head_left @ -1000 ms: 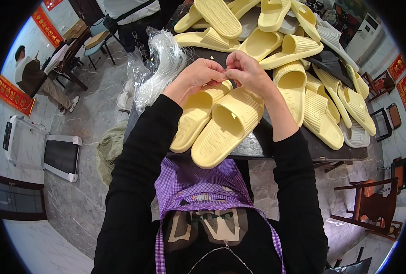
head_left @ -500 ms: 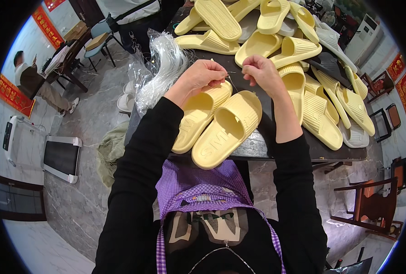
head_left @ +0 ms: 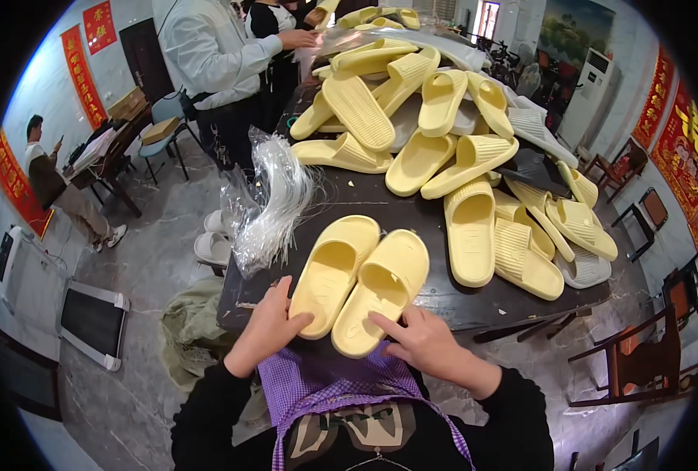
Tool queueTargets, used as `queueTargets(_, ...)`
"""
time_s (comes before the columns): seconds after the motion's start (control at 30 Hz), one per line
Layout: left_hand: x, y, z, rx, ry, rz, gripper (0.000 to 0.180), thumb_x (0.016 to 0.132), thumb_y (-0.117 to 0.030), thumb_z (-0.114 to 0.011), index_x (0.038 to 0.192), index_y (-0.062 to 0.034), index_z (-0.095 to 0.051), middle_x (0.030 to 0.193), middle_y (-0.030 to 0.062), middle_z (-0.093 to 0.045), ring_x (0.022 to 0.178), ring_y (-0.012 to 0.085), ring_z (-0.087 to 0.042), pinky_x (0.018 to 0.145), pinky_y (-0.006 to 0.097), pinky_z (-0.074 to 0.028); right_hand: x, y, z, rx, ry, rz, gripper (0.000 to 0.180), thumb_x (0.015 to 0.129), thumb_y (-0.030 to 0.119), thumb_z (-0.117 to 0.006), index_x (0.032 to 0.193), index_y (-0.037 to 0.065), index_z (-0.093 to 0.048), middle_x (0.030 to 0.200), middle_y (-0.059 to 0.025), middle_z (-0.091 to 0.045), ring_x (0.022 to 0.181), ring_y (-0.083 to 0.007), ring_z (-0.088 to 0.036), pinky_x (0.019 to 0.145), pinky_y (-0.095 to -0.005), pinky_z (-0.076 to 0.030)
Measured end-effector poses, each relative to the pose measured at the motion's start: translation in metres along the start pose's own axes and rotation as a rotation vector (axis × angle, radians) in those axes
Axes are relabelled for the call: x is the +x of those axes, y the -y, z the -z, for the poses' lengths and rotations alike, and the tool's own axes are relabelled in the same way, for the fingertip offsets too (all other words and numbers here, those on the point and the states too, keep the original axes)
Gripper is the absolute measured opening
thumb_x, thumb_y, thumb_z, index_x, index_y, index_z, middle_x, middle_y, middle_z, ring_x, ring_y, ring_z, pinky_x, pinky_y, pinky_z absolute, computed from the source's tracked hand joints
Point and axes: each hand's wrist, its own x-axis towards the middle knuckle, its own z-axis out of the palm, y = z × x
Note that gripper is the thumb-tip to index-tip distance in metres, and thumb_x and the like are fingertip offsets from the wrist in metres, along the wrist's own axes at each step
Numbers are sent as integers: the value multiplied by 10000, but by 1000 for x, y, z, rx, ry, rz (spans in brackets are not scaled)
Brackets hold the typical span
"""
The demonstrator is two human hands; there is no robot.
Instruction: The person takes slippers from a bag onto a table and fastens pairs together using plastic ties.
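Note:
Two yellow slide slippers lie side by side at the near edge of the dark table (head_left: pixel 341 196), toes pointing away. My left hand (head_left: pixel 274 322) grips the heel of the left slipper (head_left: pixel 306 302), its thumb pressing on the insole and its other fingers at the outer side. On the right slipper (head_left: pixel 364 302), my right hand (head_left: pixel 423 337) has its thumb on the heel, with the fingers curled at the outer edge and partly hidden. A bundle of clear plastic strings (head_left: pixel 274 200) lies on the table at the left, beyond my left hand.
A large pile of yellow slippers (head_left: pixel 360 110) covers the far and right parts of the table, with a few grey ones (head_left: pixel 584 267) among them. Another person (head_left: pixel 215 63) stands at the far left side. A green sack (head_left: pixel 196 330) sits left of the table.
Both hands have come down from the toe ends, where they were pinching a thin string, to the slippers' heels. The view has tilted up, showing people beyond the table.

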Motion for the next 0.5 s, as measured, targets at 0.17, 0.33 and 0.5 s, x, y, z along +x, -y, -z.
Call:
queueTargets(0.17, 1, -5, -2, -590, 21, 170, 524, 696, -9, -593, 1186, 99, -443, 859, 64, -578, 728, 120, -552, 625, 242, -446, 4, -1, -23, -83, -259, 86, 340, 701, 96, -677, 1030, 127, -597, 929, -138, -510, 761, -267, -553, 599, -330, -473)
queueTargets(0.33, 12, -44, 1, -1194, 41, 149, 487, 666, 68, -523, 1152, 80, -490, 984, 75, -592, 878, 124, -563, 777, 242, -442, 5, -11, -19, 135, -358, 67, 296, 712, 0, -635, 996, 68, -592, 999, -145, -510, 823, -267, -567, 638, -310, -491)
queueTargets(0.5, 81, -108, 34, -1216, 119, -271, 424, 731, 70, -485, 1155, 86, -477, 1081, 118, -568, 978, 165, -564, 861, 271, -443, 47, -40, 63, -369, -558, 306, 235, 713, -57, -578, 942, -3, -580, 959, -195, -568, 829, -331, -597, 702, -350, -515)
